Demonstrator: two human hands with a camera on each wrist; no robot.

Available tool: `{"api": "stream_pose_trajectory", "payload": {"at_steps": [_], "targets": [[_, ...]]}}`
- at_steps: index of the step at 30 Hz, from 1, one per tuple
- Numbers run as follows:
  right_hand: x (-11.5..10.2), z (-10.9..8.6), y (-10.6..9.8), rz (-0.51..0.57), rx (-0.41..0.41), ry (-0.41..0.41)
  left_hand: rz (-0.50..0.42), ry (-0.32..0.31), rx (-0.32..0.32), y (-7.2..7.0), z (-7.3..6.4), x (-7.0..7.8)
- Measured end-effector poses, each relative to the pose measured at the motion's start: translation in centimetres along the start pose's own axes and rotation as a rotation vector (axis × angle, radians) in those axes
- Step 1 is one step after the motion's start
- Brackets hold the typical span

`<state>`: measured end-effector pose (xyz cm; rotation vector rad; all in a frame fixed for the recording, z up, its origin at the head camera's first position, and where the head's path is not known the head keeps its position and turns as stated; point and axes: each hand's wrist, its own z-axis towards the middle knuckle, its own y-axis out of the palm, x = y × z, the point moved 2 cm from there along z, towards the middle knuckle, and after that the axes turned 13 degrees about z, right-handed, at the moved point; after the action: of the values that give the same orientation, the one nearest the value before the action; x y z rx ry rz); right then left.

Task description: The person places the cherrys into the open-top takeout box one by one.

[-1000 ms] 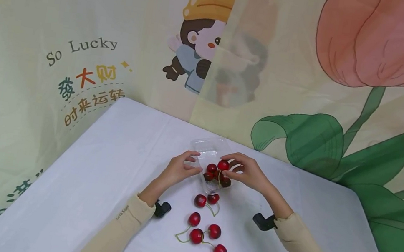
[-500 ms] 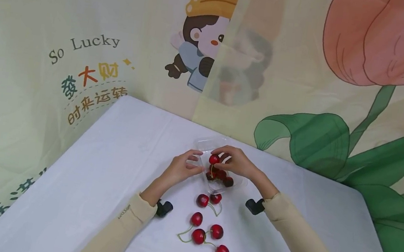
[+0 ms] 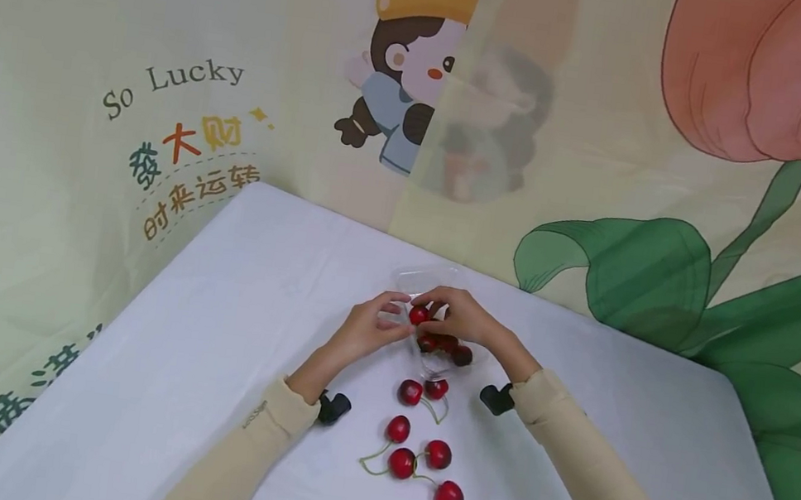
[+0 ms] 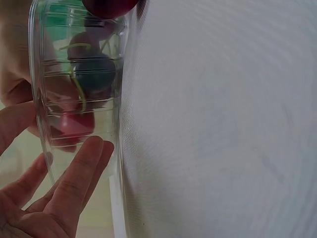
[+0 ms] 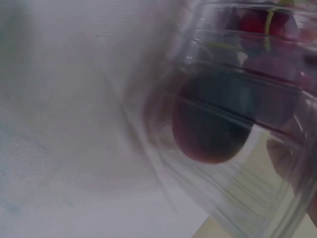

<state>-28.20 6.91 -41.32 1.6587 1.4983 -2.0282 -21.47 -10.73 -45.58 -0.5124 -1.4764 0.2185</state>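
Note:
A clear plastic box (image 3: 437, 365) stands on the white table with several dark red cherries (image 3: 461, 356) inside. My right hand (image 3: 463, 316) reaches into it from the right and pinches a red cherry (image 3: 418, 315) near the box's left side. My left hand (image 3: 370, 328) rests its extended fingers against the left of the box. In the left wrist view, its fingers (image 4: 81, 166) touch the outside of the clear wall. Through that wall show a green stem and a red cherry (image 4: 77, 124). The right wrist view shows a dark cherry (image 5: 213, 119) behind the ribbed wall.
Several loose cherries with green stems lie in front of the box, among them a pair (image 3: 410, 392) close to it and one cherry (image 3: 449, 496) nearest me. A printed cloth (image 3: 300, 88) hangs behind the white-covered table (image 3: 245, 289).
My right hand has moved left over the box, carrying the pinched cherry toward the left hand. The left hand stays at the box's left side. The head view has shifted slightly.

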Motion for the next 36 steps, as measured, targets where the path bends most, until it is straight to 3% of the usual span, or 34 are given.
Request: {"api": "stream_pose_trajectory", "payload": {"at_steps": [5, 16, 23, 31, 36], "targets": [[0.6, -0.4, -0.1, -0.006, -0.025, 0.028, 0.015, 0.001, -0.011, 0.4, 0.3, 0.5], [0.9, -1.1, -0.3, -0.007, -0.054, 0.010, 0.013, 0.001, -0.020, 1.0, 0.4, 0.8], [0.8, -1.9, -0.7, 0.004, -0.017, 0.013, 0.022, -0.001, -0.005, 1.1, 0.2, 0.7], [-0.8, -4.3, -1.0, 0.015, 0.028, -0.073, 0.040, 0.008, 0.016, 0.8, 0.1, 0.3], [-1.7, -6.9, -0.6, 0.016, 0.059, -0.137, 0.040, 0.022, 0.032, 0.4, 0.3, 0.3]]}}
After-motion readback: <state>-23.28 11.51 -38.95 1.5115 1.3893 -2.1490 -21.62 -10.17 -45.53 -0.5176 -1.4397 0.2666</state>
